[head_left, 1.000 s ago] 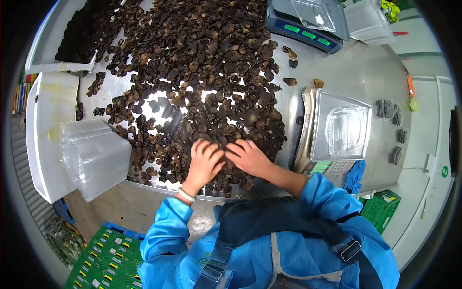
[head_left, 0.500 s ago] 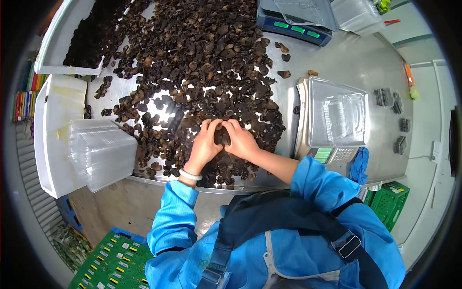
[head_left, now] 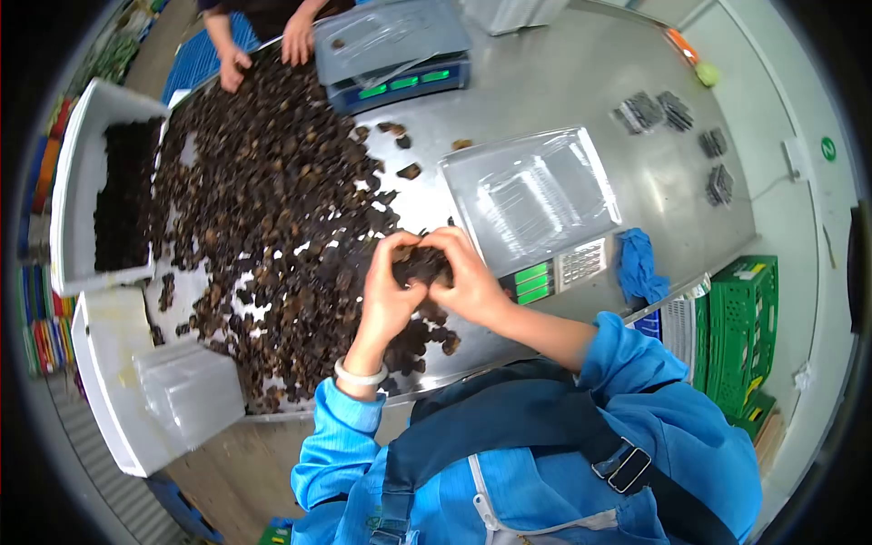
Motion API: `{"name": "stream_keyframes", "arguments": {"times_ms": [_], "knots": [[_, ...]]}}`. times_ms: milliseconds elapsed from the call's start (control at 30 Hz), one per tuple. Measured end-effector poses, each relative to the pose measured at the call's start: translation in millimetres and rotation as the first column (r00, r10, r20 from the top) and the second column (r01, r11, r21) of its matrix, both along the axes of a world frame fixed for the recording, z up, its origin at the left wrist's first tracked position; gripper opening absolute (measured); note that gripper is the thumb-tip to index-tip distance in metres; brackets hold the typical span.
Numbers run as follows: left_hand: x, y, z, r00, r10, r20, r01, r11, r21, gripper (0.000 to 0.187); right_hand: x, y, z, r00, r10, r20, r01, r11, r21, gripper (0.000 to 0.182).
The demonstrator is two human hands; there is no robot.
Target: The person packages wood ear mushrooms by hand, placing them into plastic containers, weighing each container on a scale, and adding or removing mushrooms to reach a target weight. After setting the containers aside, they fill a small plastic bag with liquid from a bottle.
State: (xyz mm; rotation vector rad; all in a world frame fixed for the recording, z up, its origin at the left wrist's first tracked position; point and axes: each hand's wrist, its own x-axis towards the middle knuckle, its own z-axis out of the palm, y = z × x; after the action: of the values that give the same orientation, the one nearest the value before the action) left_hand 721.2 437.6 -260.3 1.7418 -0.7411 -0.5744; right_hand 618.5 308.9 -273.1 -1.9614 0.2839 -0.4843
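Note:
My left hand [head_left: 392, 295] and my right hand [head_left: 468, 280] are cupped together around a clump of dark wood ear mushrooms [head_left: 422, 264]. Both thumbs meet in front of the clump, and the fingers curl over its far side. They are at the right edge of a wide mushroom pile [head_left: 272, 191], beside the near scale [head_left: 581, 263]. On that scale lies a clear plastic tray [head_left: 500, 195] with a film-like sheen. Part of the held clump is hidden by my fingers.
Across the table, another person's hands [head_left: 298, 38] reach into the pile. A second scale [head_left: 400, 89] stands near them. White foam boxes [head_left: 77, 195] and stacked clear containers [head_left: 195, 391] are at left. A blue glove or cloth [head_left: 640, 265] and small dark bundles [head_left: 640, 113] lie right.
My hands have moved from within the pile to its right edge by the near scale, with a clump now visible between them. The view has turned, bringing another person's hands into sight.

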Motion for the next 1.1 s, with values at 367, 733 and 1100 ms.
{"name": "stream_keyframes", "arguments": {"times_ms": [367,733,1100], "knots": [[-26.6,-179.3,-30.1,0.836,-0.405,0.37,0.339,0.912,0.231,0.069,-90.0,-144.5,-4.8,0.909,-0.243,-0.338,0.173,0.959,-0.226,0.073],[-30.3,-80.4,-28.0,0.929,-0.159,0.334,0.104,0.979,0.176,0.042,-91.1,-104.5,-44.7,0.94,-0.115,-0.321,-0.165,0.67,-0.724,0.044],[-48.8,166.3,-83.7,0.883,0.097,0.459,-0.431,0.552,0.714,0.104,-70.0,-51.1,-23.5,0.88,0.307,-0.363,-0.456,0.76,-0.463,0.047]]}}
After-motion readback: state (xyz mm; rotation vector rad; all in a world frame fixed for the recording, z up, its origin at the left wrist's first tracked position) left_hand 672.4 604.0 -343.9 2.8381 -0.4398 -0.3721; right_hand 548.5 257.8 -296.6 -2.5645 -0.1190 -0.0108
